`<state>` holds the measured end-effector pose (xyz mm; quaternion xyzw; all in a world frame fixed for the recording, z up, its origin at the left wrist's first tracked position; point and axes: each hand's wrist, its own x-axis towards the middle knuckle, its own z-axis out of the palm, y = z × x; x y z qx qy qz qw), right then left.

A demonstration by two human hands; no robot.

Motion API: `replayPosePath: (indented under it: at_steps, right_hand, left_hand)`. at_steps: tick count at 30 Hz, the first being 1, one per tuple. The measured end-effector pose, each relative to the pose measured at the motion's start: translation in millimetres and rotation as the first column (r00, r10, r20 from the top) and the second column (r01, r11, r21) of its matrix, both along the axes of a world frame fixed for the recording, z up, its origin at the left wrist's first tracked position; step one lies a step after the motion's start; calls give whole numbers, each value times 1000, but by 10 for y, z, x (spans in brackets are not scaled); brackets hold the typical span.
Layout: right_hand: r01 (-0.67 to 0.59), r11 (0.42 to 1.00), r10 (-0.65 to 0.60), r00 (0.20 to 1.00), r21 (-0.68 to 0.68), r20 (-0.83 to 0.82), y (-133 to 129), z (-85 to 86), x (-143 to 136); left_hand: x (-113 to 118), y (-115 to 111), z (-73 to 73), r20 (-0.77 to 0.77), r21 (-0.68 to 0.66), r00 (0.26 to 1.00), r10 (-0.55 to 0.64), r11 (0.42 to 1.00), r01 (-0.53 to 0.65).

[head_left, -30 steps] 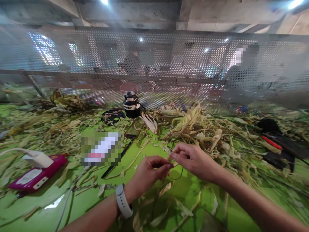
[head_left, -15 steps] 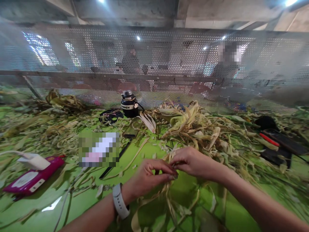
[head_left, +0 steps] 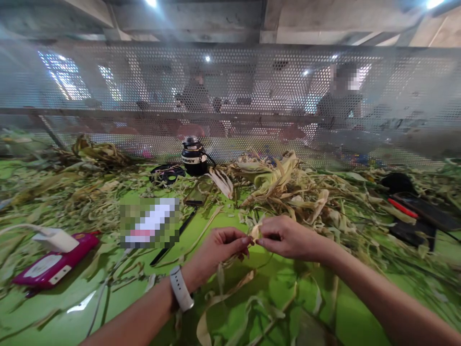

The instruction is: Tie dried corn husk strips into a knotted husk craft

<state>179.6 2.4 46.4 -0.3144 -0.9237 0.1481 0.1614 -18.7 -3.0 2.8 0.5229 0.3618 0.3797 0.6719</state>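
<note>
Near the middle of the green table, my left hand (head_left: 227,245) and my right hand (head_left: 283,238) meet, fingertips almost touching. Both are pinched on strips of dried corn husk (head_left: 255,232), a pale piece of which shows between them. Some strands trail below my left fingers. A white watch band (head_left: 181,289) is on my left wrist. Loose curled husk strips (head_left: 248,281) lie on the table beneath my hands. Just beyond them rises a heap of dry corn husks (head_left: 277,180).
A magenta power strip (head_left: 72,254) with a white charger (head_left: 55,239) sits at left. Behind are a black jar (head_left: 194,161) and a perforated metal screen (head_left: 234,96), with people beyond it. A black phone-like device (head_left: 428,209) lies at right among husks.
My hands have drawn slightly apart, the left shifting left and the right turning a little. The pale husk between them shows more clearly, and the strands hanging below have swung left.
</note>
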Motion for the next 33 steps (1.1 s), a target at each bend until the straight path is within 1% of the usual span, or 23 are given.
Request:
replayPosePath:
  at_steps: [3, 5, 6, 8, 10, 12, 13, 15, 19, 22, 24, 26, 28, 29, 30, 31, 33]
  right_hand:
    - [-34, 999, 33, 998, -23, -46, 4, -12, -23]
    - [-35, 998, 32, 998, -51, -59, 4, 8, -7]
    - [-35, 995, 30, 998, -90, -62, 6, 27, 15]
    - [-27, 974, 12, 998, -224, -69, 15, 78, 79]
    - [18, 926, -52, 995, -376, -79, 29, 130, 150]
    - [78, 876, -141, 985, -475, -99, 45, 161, 194]
    - [105, 859, -185, 976, -500, -114, 52, 164, 199]
    - [132, 844, -251, 954, -520, -165, 59, 144, 169]
    - [165, 829, -342, 905, -534, -252, 54, 25, 14]
    - [186, 854, -364, 881, -487, -302, 43, -80, -102]
    - [195, 882, -357, 871, -430, -338, 35, -127, -151]
    - [215, 927, -322, 876, -306, -360, 22, -140, -170]
    - [247, 963, -270, 897, -110, -350, 3, -121, -162]
    - [267, 963, -259, 910, -22, -322, -9, -105, -152]
    - [285, 958, -264, 924, 37, -277, -23, -89, -141]
    - [304, 950, -283, 934, 67, -219, -38, -75, -132]
    - [335, 939, -329, 941, 83, -74, -69, -63, -128]
  left_hand:
    - [-22, 23, -5, 3, -32, 1000, -18, 999, 18]
    - [-39, 37, -7, -9, -53, 1000, -20, 998, 19]
    - [-47, 42, -11, -22, -64, 1000, -22, 998, 21]
    - [-57, 49, -27, -51, -91, 998, -34, 995, 29]
    - [-58, 49, -52, -73, -124, 995, -67, 991, 57]
    - [-50, 36, -69, -89, -140, 989, -114, 985, 101]
    - [-43, 24, -70, -102, -139, 985, -140, 982, 125]
    - [-30, -4, -57, -143, -134, 973, -180, 978, 162]
    - [-14, -57, -21, -220, -131, 949, -224, 971, 199]
    - [-2, -77, -19, -241, -73, 938, -250, 968, 239]
    - [11, -87, -19, -233, -75, 937, -259, 966, 248]
    - [23, -95, -11, -189, -112, 950, -247, 967, 229]
    - [28, -99, 2, -137, -148, 969, -206, 971, 185]
    - [28, -98, 6, -117, -154, 978, -172, 976, 153]
    - [27, -95, 7, -99, -157, 986, -135, 980, 118]
    - [26, -91, 3, -77, -162, 992, -97, 983, 84]
    - [23, -77, -25, 3, -190, 999, -38, 981, 38]
